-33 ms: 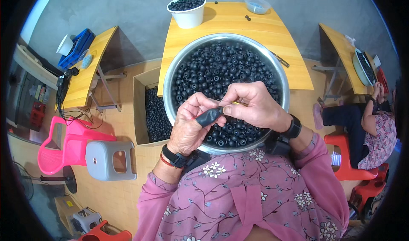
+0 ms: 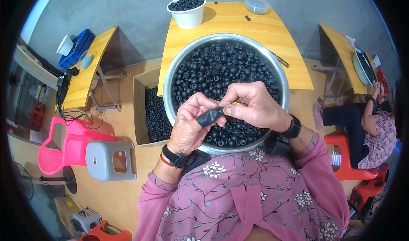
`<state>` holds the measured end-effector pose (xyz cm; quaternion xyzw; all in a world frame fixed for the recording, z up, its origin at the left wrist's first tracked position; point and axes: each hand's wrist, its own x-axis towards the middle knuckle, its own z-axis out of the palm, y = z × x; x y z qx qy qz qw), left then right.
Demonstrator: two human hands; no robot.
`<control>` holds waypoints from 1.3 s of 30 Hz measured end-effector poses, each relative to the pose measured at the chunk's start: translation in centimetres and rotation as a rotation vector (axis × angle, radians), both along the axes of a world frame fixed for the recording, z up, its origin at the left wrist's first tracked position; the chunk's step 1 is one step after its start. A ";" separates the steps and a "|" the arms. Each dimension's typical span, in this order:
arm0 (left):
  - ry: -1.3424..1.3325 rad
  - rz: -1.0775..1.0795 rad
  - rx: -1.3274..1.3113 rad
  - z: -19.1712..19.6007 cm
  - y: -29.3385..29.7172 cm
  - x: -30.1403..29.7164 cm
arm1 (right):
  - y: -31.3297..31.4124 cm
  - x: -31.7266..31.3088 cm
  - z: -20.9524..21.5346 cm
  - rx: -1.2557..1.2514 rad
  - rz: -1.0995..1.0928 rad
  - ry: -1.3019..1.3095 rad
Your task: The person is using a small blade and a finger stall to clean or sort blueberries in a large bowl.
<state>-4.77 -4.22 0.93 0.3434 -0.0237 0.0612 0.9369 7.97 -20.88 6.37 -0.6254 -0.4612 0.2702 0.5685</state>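
Over the steel basin (image 2: 170, 77) full of small black ring parts (image 2: 221, 68), both hands meet. Left hand (image 2: 189, 128) is closed on a dark rubber sleeve (image 2: 209, 116), pinched btw thumb & fingers. Right hand (image 2: 255, 107) grips a thin yellowish stick (image 2: 237, 103), tip at the sleeve's end. Risk, I think: the sleeve is soft, so if the pinch is loose it can slip and drop into the basin, where it is hard to find among so many black parts. Wooden table (image 2: 238, 21) carries a white cup (image 2: 187, 13).

A grey stool (image 2: 110, 159) stands beside a pink chair (image 2: 64, 149).
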 end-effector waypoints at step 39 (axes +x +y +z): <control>-0.095 0.053 -0.085 -1.0 0.4 0.2 | -0.5 -0.2 -0.8 0.122 -0.064 -0.524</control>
